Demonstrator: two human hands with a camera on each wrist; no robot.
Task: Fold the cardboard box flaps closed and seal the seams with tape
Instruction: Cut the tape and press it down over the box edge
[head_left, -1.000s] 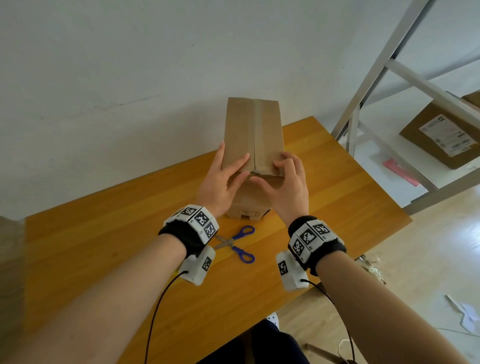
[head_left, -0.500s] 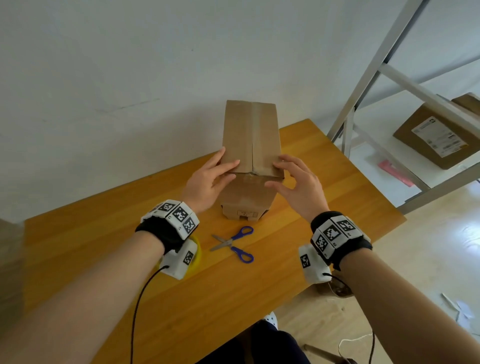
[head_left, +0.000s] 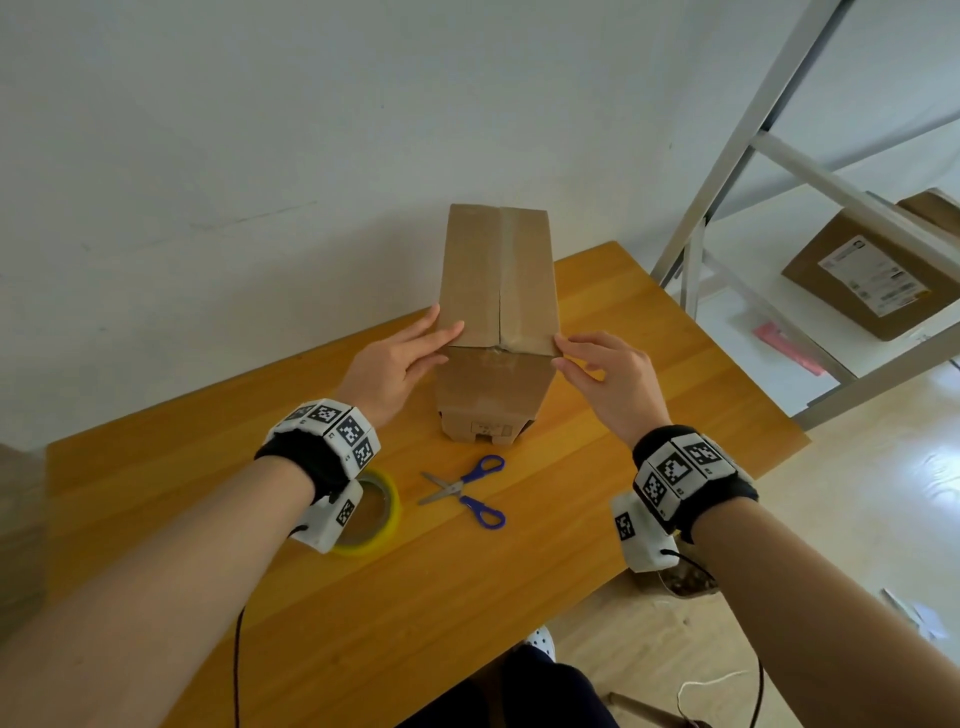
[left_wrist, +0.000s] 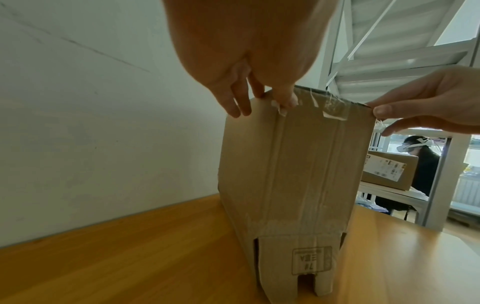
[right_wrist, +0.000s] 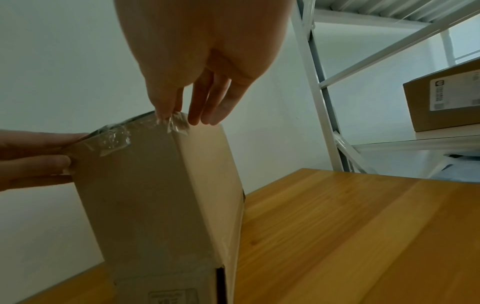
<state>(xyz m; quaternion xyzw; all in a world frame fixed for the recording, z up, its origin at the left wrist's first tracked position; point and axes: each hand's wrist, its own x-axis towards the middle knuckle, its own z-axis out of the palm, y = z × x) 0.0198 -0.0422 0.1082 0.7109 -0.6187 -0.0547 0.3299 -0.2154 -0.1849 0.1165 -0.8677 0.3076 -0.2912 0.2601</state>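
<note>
- One pair of blue-handled metal scissors lay on the honey-coloured wooden surface, just in front of the box, blades apart.
- One roll of clear tape on a yellow core sat left of the scissors, partly hidden under the left wrist band.
- A white metal shelf rack stood to the right of the surface and carried a second, labelled brown carton.
- The tall, narrow brown cardboard box stood upright at the far edge, near the pale wall; two top flaps met at a centre seam, with crinkled clear tape over the near end.
- Left hand: fingers straight, resting on the box's upper left corner, thumb on the front edge.
- Right hand: thumb and forefinger pinched the upper right corner, where a scrap of tape showed.
- The two hands were apart, one at each side of the box.
- In the left-wrist view, another person sat beyond the rack.
</note>
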